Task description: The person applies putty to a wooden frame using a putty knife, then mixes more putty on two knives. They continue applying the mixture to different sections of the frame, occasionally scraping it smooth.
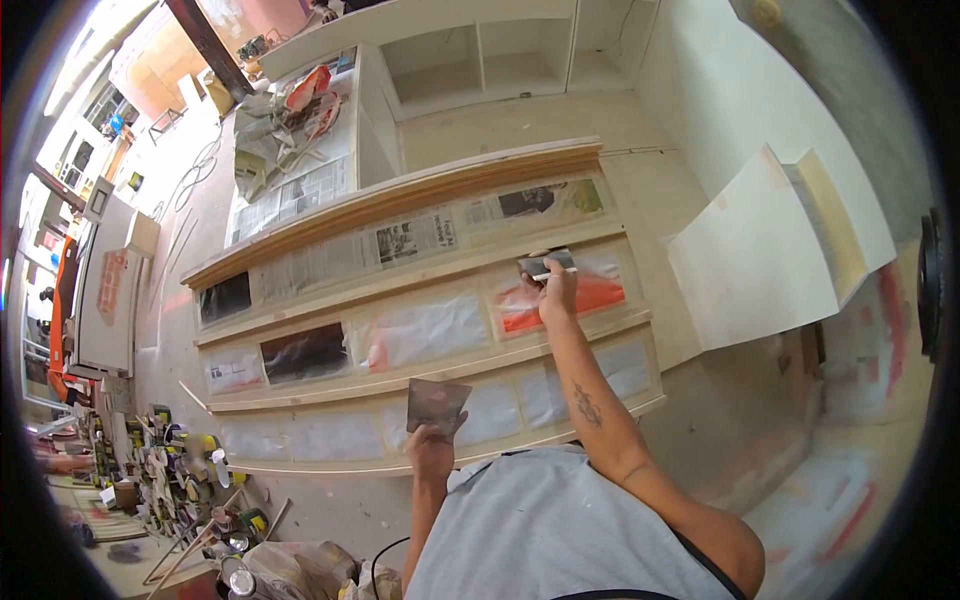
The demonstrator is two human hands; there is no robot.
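A long stepped wooden piece (pixel 415 393) lies in front of me, its recessed panels masked with newspaper, plastic and dark sheets. My left hand (pixel 433 450) grips a dark, thin square sheet (pixel 438 404) by its lower edge, over the lowest row of panels. Farther forward and to the right, my right hand (pixel 552 290) is closed round a small dark block with a pale edge (pixel 547 264). That block is at the rail above a red and white masked panel (pixel 590 300). Whether it touches the wood is hard to tell.
White open shelving (pixel 520 75) stands beyond the wooden piece. A curved white panel (pixel 745 255) is at the right. Cans and sticks crowd the lower left floor (pixel 180 470), near plastic bags (pixel 300 570). Crumpled plastic (pixel 285 130) lies on a newspaper-covered surface. A cable (pixel 385 550) runs beside me.
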